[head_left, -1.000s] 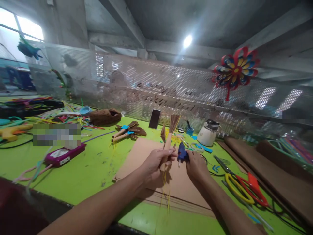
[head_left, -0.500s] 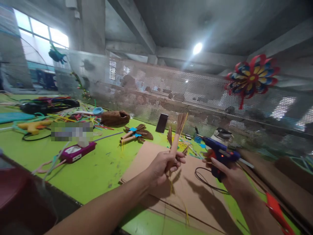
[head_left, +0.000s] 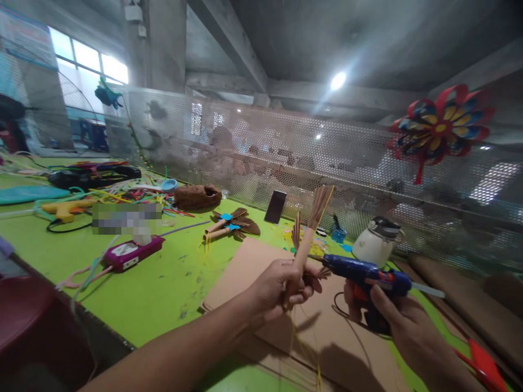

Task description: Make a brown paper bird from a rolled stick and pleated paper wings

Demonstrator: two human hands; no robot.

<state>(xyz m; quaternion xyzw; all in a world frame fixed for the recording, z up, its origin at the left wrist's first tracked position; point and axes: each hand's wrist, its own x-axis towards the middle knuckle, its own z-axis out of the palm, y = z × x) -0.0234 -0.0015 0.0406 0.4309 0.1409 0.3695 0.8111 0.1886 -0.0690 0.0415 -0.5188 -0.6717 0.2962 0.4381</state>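
My left hand (head_left: 288, 283) is closed round a rolled brown paper craft piece (head_left: 303, 247), held upright at a tilt. Pleated brown paper fans out at its top and sides, and yellow strands hang below my fist. In my right hand (head_left: 394, 310) is a blue glue gun (head_left: 355, 267), with a glue stick poking out of its back. Its nozzle points left and lies close to the paper roll; whether they touch I cannot tell. Under both hands lies a stack of brown paper sheets (head_left: 245, 272).
Similar paper pieces with blue bits (head_left: 229, 223) lie behind the stack. A purple power strip (head_left: 133, 253), a yellow glue gun (head_left: 65, 209) and colourful strips are on the left. A phone (head_left: 275, 207) stands at the back. A white kettle (head_left: 373, 245) and red-handled scissors (head_left: 484, 362) are on the right.
My right hand lifted the blue glue gun from the table, swung it rightward, then brought its nozzle left to the paper roll. My left hand kept its hold. The view turned left.
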